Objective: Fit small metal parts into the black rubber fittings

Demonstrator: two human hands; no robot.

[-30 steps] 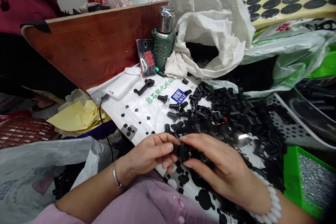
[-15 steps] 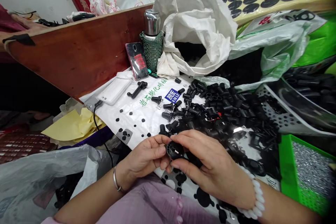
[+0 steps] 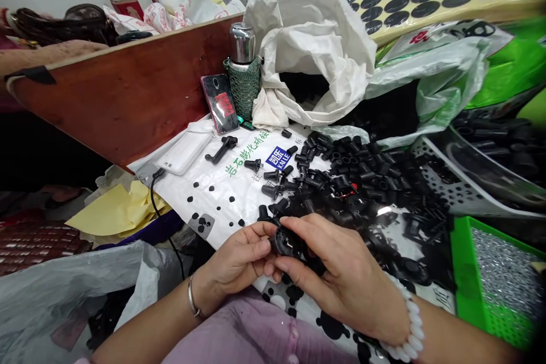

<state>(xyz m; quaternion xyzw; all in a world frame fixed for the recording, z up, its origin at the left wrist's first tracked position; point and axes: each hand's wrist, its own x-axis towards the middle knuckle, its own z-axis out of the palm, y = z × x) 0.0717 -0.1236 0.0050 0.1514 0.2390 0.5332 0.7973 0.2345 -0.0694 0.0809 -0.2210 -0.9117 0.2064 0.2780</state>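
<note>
Between my hands is a round black plastic part [image 3: 286,240] with small holes in its face and a shiny bit of metal. My left hand [image 3: 245,256] pinches its left edge with thumb and fingertips. The fingers and thumb of my right hand [image 3: 336,267] close on it from the right and hide much of it. Just beyond my fingers, a heap of black plastic knobs and sleeves [image 3: 341,182] spreads over a white printed sheet [image 3: 239,182]. A black crank-shaped handle [image 3: 222,149] lies apart from the heap, near a white phone-like device [image 3: 183,153].
A green tray [image 3: 464,284] of small metal pins stands at the right. Behind the heap are a white sack [image 3: 307,28], a bottle [image 3: 243,79] and a phone [image 3: 219,103]. A reddish wooden board [image 3: 128,79] borders the left; another person's arm [image 3: 46,57] shows beyond it.
The round part has tilted between my fingers, so its face shows less. My hands keep their grip. Beyond the board, a dark bag and the other person's arm have come further into view.
</note>
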